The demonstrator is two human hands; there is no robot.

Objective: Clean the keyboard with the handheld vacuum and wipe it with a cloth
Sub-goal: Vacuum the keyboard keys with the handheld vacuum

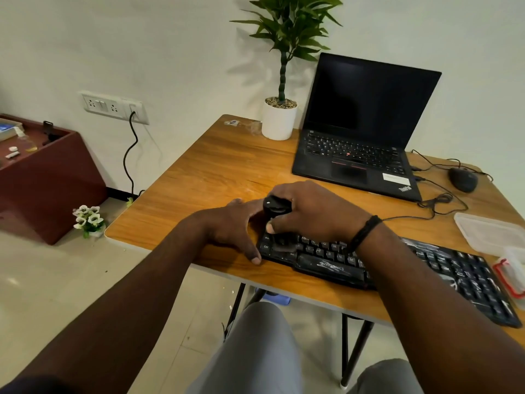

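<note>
A black keyboard (443,268) lies slanted along the front edge of the wooden table (216,169). My right hand (315,211) grips a small black handheld vacuum (275,207) upright, its lower end down on the keys at the keyboard's left end. My left hand (230,228) lies with straight fingers on the table against the keyboard's left edge, thumb at the front corner. No cloth is plainly visible.
An open black laptop (360,143) stands behind the keyboard, with a potted plant (279,118) to its left and a wired mouse (463,179) to its right. Clear plastic containers (488,231) sit at the right edge. Cables (437,200) run across the table.
</note>
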